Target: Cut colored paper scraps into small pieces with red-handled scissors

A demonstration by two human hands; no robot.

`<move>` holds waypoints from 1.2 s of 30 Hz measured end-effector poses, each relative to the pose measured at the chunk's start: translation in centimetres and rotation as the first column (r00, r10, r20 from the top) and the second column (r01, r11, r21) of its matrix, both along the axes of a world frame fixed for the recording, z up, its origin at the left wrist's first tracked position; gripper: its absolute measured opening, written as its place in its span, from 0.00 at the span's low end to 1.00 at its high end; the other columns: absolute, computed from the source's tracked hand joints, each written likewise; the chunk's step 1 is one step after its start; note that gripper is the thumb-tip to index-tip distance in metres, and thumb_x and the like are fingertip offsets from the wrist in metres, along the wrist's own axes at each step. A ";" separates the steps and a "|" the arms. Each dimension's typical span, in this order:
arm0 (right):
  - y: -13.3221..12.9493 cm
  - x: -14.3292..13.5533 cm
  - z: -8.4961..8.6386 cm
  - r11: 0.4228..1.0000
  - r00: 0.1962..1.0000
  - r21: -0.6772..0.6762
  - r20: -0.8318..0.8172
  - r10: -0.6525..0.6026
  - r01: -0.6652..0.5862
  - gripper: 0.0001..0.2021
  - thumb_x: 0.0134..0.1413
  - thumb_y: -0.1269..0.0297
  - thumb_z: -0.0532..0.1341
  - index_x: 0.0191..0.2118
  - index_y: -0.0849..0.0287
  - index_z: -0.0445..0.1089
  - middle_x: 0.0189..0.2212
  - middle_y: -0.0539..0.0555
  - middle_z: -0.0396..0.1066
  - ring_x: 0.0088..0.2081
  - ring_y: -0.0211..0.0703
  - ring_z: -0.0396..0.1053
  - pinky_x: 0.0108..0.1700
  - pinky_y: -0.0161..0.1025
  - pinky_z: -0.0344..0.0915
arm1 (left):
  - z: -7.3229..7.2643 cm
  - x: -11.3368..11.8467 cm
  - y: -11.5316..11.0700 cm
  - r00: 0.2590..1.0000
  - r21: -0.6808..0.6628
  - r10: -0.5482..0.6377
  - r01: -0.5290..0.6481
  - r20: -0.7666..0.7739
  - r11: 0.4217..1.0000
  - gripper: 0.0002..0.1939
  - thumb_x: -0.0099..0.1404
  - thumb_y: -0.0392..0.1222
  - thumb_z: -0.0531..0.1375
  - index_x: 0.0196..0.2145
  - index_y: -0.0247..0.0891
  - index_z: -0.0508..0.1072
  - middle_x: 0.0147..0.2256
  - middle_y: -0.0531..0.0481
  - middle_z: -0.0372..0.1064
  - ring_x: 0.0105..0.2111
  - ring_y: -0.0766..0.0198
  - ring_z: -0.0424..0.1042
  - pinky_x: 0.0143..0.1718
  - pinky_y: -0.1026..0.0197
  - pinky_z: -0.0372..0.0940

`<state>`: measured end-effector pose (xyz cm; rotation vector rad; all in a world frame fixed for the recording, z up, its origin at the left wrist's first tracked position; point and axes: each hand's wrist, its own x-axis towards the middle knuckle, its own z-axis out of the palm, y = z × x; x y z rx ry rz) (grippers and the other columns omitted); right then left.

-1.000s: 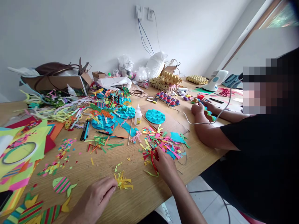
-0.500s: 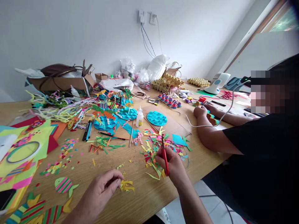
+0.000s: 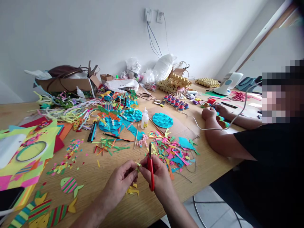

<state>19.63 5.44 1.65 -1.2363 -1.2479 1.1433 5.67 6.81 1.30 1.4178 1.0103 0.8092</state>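
My left hand (image 3: 122, 177) is closed, pinching a small yellow-green paper scrap (image 3: 138, 164) between thumb and fingertips. Close beside it, my right hand (image 3: 158, 174) is wrapped round red-handled scissors (image 3: 151, 169), whose dark blades point up and away from me. The right fingertips meet the same scrap. Yellow paper bits (image 3: 133, 190) lie on the table just under my hands. A heap of colourful paper offcuts (image 3: 175, 153) is spread beyond my right hand. To the left lie a striped paper fish (image 3: 68, 185) and several more striped ones, partly overlapping.
A glue bottle (image 3: 144, 118) stands by blue-painted egg-carton pieces (image 3: 162, 120). Coloured paper sheets (image 3: 51, 136) and a phone (image 3: 9, 198) are at the left. At the right, a co-worker's arm (image 3: 220, 142) rests on the table, with a white cable (image 3: 194, 122) beside it.
My right hand has moved left from the offcuts to meet my left hand, bringing the scissors along. A small yellow-green scrap now shows between my fingertips. The view has shifted slightly.
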 end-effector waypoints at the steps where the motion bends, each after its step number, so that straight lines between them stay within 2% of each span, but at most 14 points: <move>1: 0.0 0.0 0.0 1.000 0.999 -0.012 -0.037 0.010 -0.010 0.09 0.42 0.62 0.62 0.26 0.58 0.61 0.22 0.46 0.59 0.24 0.36 0.58 0.26 0.32 0.57 | 0.0 -0.2 0.0 1.000 0.003 -0.016 0.016 -0.021 1.000 0.08 0.60 0.39 0.54 0.23 0.37 0.65 0.20 0.58 0.58 0.22 0.68 0.59 0.24 0.68 0.57; 7: 0.3 -0.1 0.2 0.999 0.990 -0.035 -0.143 0.020 -0.025 0.13 0.39 0.60 0.65 0.25 0.58 0.60 0.22 0.46 0.60 0.24 0.35 0.58 0.27 0.32 0.57 | 0.4 -1.1 -0.3 0.995 -0.021 -0.047 0.046 -0.084 0.999 0.07 0.58 0.36 0.54 0.23 0.38 0.64 0.20 0.58 0.58 0.22 0.68 0.58 0.24 0.67 0.55; 11: 0.4 -0.2 0.1 0.998 0.973 -0.050 -0.229 0.020 -0.032 0.14 0.37 0.59 0.66 0.26 0.58 0.61 0.23 0.46 0.61 0.24 0.35 0.58 0.27 0.32 0.57 | 0.4 -1.1 -0.4 1.000 -0.065 -0.027 0.026 -0.010 0.998 0.07 0.59 0.39 0.54 0.24 0.37 0.65 0.21 0.57 0.59 0.23 0.68 0.60 0.26 0.67 0.57; 14: 0.5 -0.5 0.0 0.999 0.972 -0.043 -0.233 -0.007 -0.003 0.14 0.38 0.58 0.66 0.26 0.57 0.61 0.22 0.46 0.61 0.24 0.35 0.58 0.27 0.32 0.57 | 0.4 -0.7 -0.5 0.999 -0.087 -0.001 0.006 0.052 0.996 0.07 0.59 0.43 0.55 0.28 0.37 0.67 0.22 0.56 0.61 0.25 0.67 0.62 0.27 0.66 0.59; 17: 0.5 -0.7 0.0 0.999 0.976 -0.034 -0.218 0.011 -0.019 0.14 0.40 0.57 0.65 0.26 0.57 0.60 0.22 0.46 0.60 0.24 0.35 0.58 0.26 0.32 0.57 | 0.5 -0.4 -0.6 0.996 -0.089 0.049 -0.043 0.072 0.995 0.09 0.58 0.45 0.57 0.25 0.36 0.68 0.21 0.56 0.60 0.23 0.67 0.61 0.26 0.67 0.59; 19: 0.3 -0.5 0.2 0.999 0.987 -0.026 -0.158 0.018 -0.023 0.13 0.42 0.57 0.63 0.26 0.58 0.60 0.23 0.46 0.59 0.25 0.35 0.58 0.27 0.32 0.57 | 0.7 -0.4 -0.6 0.992 -0.104 0.096 -0.088 0.076 0.991 0.10 0.57 0.44 0.58 0.23 0.36 0.68 0.20 0.57 0.59 0.22 0.68 0.61 0.25 0.67 0.59; 22: -0.4 0.1 0.6 0.998 0.996 -0.023 0.050 0.068 -0.067 0.11 0.49 0.56 0.58 0.27 0.59 0.60 0.23 0.47 0.59 0.26 0.36 0.57 0.28 0.32 0.56 | 1.0 -0.9 -0.6 0.986 -0.142 0.150 -0.138 0.079 0.980 0.09 0.56 0.44 0.59 0.24 0.36 0.69 0.20 0.56 0.62 0.23 0.67 0.62 0.26 0.67 0.60; 27: -2.0 0.6 0.0 0.979 0.896 -0.081 0.395 0.202 -0.185 0.15 0.50 0.56 0.56 0.21 0.57 0.53 0.18 0.44 0.53 0.22 0.34 0.51 0.24 0.31 0.49 | 1.4 -1.6 -0.7 0.963 -0.144 0.244 -0.228 0.111 0.963 0.09 0.56 0.45 0.58 0.27 0.36 0.69 0.23 0.54 0.65 0.26 0.65 0.65 0.29 0.65 0.62; 31: -2.4 -0.1 -0.7 0.976 0.852 -0.075 0.477 0.216 -0.205 0.14 0.48 0.58 0.57 0.21 0.57 0.51 0.17 0.43 0.52 0.20 0.33 0.50 0.22 0.30 0.45 | 1.5 -1.5 -0.7 0.959 -0.088 0.258 -0.249 0.115 0.965 0.08 0.58 0.44 0.57 0.27 0.37 0.68 0.21 0.56 0.62 0.24 0.67 0.63 0.26 0.66 0.61; 36: -1.9 -0.7 -0.4 0.980 0.851 -0.038 0.491 0.188 -0.195 0.14 0.48 0.59 0.57 0.21 0.57 0.51 0.16 0.43 0.52 0.19 0.32 0.50 0.21 0.30 0.44 | 1.4 -1.3 -0.7 0.979 -0.047 0.191 -0.187 0.074 0.981 0.08 0.59 0.43 0.55 0.25 0.37 0.67 0.21 0.56 0.61 0.23 0.67 0.62 0.26 0.66 0.60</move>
